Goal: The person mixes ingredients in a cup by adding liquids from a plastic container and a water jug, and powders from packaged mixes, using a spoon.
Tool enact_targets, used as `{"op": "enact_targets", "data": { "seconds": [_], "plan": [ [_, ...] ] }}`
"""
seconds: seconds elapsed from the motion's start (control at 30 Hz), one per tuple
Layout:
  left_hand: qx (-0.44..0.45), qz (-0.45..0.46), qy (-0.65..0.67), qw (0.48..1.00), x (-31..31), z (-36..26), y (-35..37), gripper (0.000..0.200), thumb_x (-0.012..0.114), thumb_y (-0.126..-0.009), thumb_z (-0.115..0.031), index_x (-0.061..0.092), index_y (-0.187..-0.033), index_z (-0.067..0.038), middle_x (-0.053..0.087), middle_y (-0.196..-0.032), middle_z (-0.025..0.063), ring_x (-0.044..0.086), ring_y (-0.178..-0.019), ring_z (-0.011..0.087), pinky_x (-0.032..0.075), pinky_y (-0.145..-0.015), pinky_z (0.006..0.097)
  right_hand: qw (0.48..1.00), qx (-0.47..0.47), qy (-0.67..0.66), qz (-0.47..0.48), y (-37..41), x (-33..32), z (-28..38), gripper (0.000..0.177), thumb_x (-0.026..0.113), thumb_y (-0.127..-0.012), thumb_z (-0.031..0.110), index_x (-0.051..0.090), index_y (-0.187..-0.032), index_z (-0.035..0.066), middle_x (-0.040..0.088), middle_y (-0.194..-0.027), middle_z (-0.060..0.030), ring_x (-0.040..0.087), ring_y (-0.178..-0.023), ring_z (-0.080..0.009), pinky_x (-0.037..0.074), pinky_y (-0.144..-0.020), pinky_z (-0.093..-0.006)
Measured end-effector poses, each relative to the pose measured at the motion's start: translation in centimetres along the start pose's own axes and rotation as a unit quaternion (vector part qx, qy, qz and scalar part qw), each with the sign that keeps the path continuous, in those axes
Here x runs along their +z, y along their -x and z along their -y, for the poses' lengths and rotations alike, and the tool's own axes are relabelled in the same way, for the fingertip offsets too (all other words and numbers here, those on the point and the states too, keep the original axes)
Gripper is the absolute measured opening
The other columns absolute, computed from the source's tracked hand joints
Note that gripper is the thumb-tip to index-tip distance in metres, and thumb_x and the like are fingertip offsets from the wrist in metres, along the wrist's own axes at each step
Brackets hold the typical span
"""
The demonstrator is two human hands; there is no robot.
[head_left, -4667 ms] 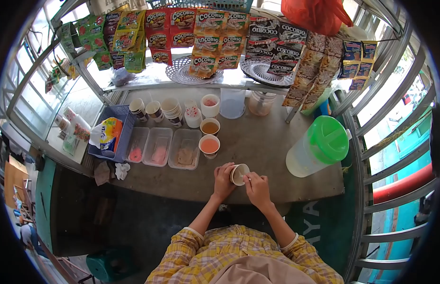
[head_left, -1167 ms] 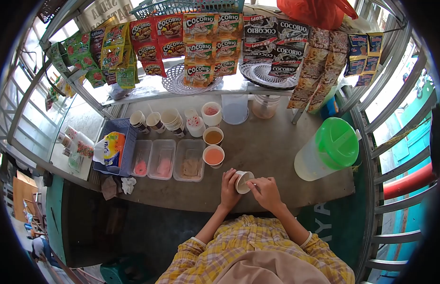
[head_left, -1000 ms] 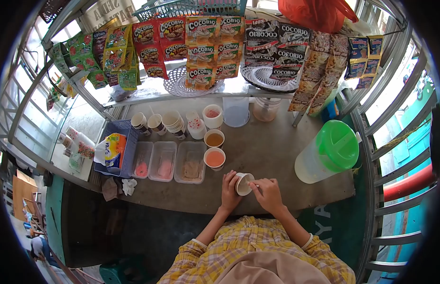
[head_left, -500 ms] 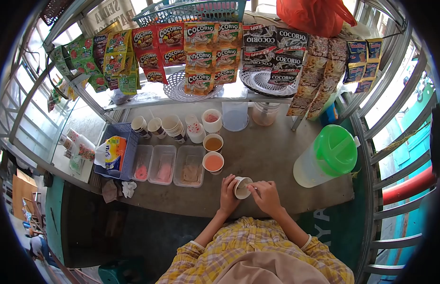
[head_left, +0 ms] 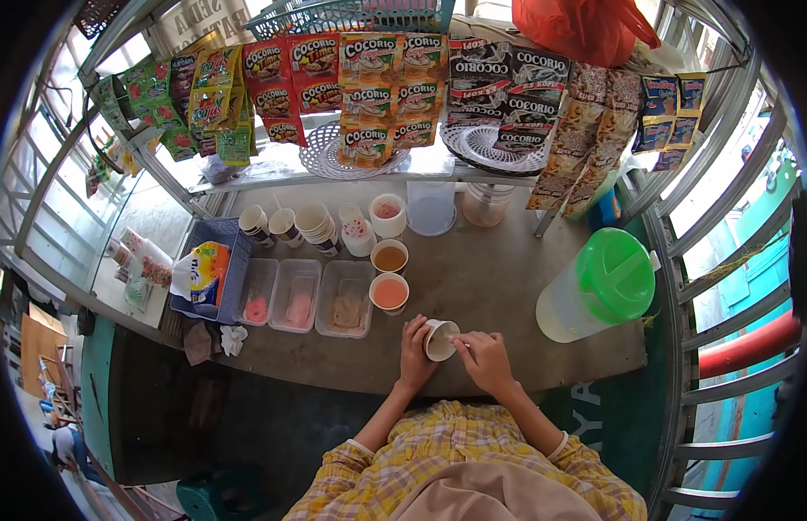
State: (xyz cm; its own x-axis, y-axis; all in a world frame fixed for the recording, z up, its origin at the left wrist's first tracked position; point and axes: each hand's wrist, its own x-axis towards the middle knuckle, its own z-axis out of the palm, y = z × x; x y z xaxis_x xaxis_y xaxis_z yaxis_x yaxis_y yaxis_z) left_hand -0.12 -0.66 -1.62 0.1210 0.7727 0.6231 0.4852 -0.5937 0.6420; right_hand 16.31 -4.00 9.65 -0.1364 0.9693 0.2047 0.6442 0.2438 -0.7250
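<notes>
My left hand (head_left: 415,354) is wrapped round the left side of a white paper cup (head_left: 441,344), which tilts a little near the front edge of the table. The fingers of my right hand (head_left: 483,358) pinch a small utensil, likely a spoon, whose end is inside the cup. What lies in the cup is hard to make out. Up and left of my hands stand a cup of pink drink (head_left: 390,295) and a cup of amber drink (head_left: 390,258). Behind them is a cup with something reddish (head_left: 388,214).
Three plastic tubs (head_left: 344,300) hold pink and brown contents, beside a blue basket (head_left: 221,252). Stacked cups (head_left: 316,227) stand behind them. A green-lidded pitcher (head_left: 586,286) is at right. Sachet strips (head_left: 393,95) hang above the table (head_left: 499,286).
The view has shifted slightly. My hands stay around the cup, which is turned a little, with the utensil still in it.
</notes>
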Motion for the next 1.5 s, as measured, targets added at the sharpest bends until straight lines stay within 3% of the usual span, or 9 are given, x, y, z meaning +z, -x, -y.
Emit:
{"op": "enact_targets", "data": {
  "seconds": [0.03, 0.13, 0.23, 0.33, 0.43, 1.13, 1.23, 1.33, 1.5],
  "plan": [
    [0.000, -0.002, -0.001, 1.000, 0.06, 0.04, 0.03, 0.074, 0.082, -0.065, -0.007, 0.041, -0.126, -0.009, 0.049, -0.130, 0.0153, 0.048, -0.125, 0.0391, 0.034, -0.107, 0.0544, 0.999, -0.025, 0.044, -0.013, 0.07, 0.03, 0.02, 0.022, 0.056, -0.095, 0.025, 0.068, -0.096, 0.006, 0.067, -0.083, -0.0071, 0.060, -0.073, -0.0225, 0.037, -0.076, -0.0367],
    [0.002, -0.006, 0.003, 1.000, -0.08, -0.25, -0.13, 0.074, 0.082, -0.065, -0.006, 0.041, -0.126, -0.009, 0.049, -0.130, 0.0152, 0.048, -0.124, 0.0392, 0.034, -0.107, 0.0545, 0.993, 0.047, -0.104, 0.032, 0.13, 0.35, -0.43, 0.021, 0.056, -0.094, 0.024, 0.068, -0.096, 0.007, 0.067, -0.084, -0.0066, 0.060, -0.075, -0.0230, 0.037, -0.076, -0.0369],
    [0.001, -0.010, 0.002, 1.000, -0.06, -0.26, -0.10, 0.074, 0.082, -0.065, -0.007, 0.041, -0.126, -0.009, 0.049, -0.130, 0.0153, 0.048, -0.124, 0.0394, 0.034, -0.107, 0.0548, 0.998, -0.035, 0.047, -0.031, 0.16, 0.20, 0.12, 0.020, 0.056, -0.094, 0.023, 0.068, -0.097, 0.007, 0.067, -0.085, -0.0063, 0.060, -0.076, -0.0231, 0.037, -0.076, -0.0369],
    [-0.001, -0.012, 0.007, 1.000, -0.04, -0.36, -0.16, 0.074, 0.083, -0.065, -0.008, 0.041, -0.126, -0.009, 0.049, -0.130, 0.0151, 0.048, -0.124, 0.0392, 0.034, -0.107, 0.0548, 0.998, 0.013, -0.047, 0.030, 0.17, 0.10, -0.06, 0.019, 0.056, -0.094, 0.023, 0.068, -0.096, 0.008, 0.067, -0.086, -0.0059, 0.060, -0.078, -0.0228, 0.037, -0.077, -0.0372],
    [0.003, -0.010, 0.006, 1.000, 0.12, -0.10, -0.02, 0.075, 0.083, -0.065, -0.009, 0.040, -0.127, -0.009, 0.049, -0.130, 0.0149, 0.048, -0.124, 0.0389, 0.033, -0.107, 0.0547, 0.998, -0.034, 0.058, -0.012, 0.31, 0.15, 0.29, 0.019, 0.056, -0.094, 0.023, 0.068, -0.097, 0.009, 0.067, -0.086, -0.0059, 0.060, -0.078, -0.0228, 0.036, -0.077, -0.0371],
    [-0.002, -0.006, 0.000, 1.000, 0.04, 0.00, 0.16, 0.078, 0.084, -0.063, -0.009, 0.040, -0.127, -0.010, 0.048, -0.132, 0.0146, 0.047, -0.125, 0.0392, 0.033, -0.108, 0.0552, 0.998, -0.034, 0.038, -0.043, 0.33, 0.12, 0.36, 0.022, 0.056, -0.095, 0.026, 0.068, -0.098, 0.008, 0.066, -0.083, -0.0060, 0.059, -0.075, -0.0234, 0.036, -0.076, -0.0380],
    [-0.004, -0.006, 0.012, 1.000, -0.09, -0.21, 0.04, 0.076, 0.083, -0.065, -0.006, 0.039, -0.127, -0.009, 0.049, -0.131, 0.0162, 0.045, -0.127, 0.0389, 0.030, -0.109, 0.0543, 0.994, 0.046, -0.083, 0.047, 0.36, 0.22, -0.45, 0.023, 0.056, -0.095, 0.027, 0.068, -0.098, 0.008, 0.066, -0.083, -0.0056, 0.059, -0.075, -0.0231, 0.036, -0.077, -0.0375],
    [-0.004, -0.006, 0.012, 1.000, -0.07, -0.28, 0.04, 0.076, 0.083, -0.065, -0.007, 0.039, -0.127, -0.009, 0.049, -0.131, 0.0162, 0.045, -0.127, 0.0390, 0.030, -0.109, 0.0542, 0.999, -0.022, 0.007, -0.042, 0.57, 0.39, -0.01, 0.024, 0.055, -0.095, 0.027, 0.068, -0.099, 0.008, 0.066, -0.083, -0.0057, 0.059, -0.075, -0.0234, 0.036, -0.078, -0.0373],
    [0.002, -0.009, 0.003, 1.000, -0.01, 0.06, 0.35, 0.076, 0.084, -0.064, -0.010, 0.040, -0.126, -0.009, 0.048, -0.131, 0.0151, 0.047, -0.125, 0.0390, 0.033, -0.107, 0.0554, 0.999, 0.018, -0.039, 0.003, 0.91, 0.53, -0.08, 0.024, 0.055, -0.095, 0.027, 0.068, -0.100, 0.008, 0.066, -0.082, -0.0059, 0.060, -0.075, -0.0234, 0.036, -0.078, -0.0378]
  ]
}}
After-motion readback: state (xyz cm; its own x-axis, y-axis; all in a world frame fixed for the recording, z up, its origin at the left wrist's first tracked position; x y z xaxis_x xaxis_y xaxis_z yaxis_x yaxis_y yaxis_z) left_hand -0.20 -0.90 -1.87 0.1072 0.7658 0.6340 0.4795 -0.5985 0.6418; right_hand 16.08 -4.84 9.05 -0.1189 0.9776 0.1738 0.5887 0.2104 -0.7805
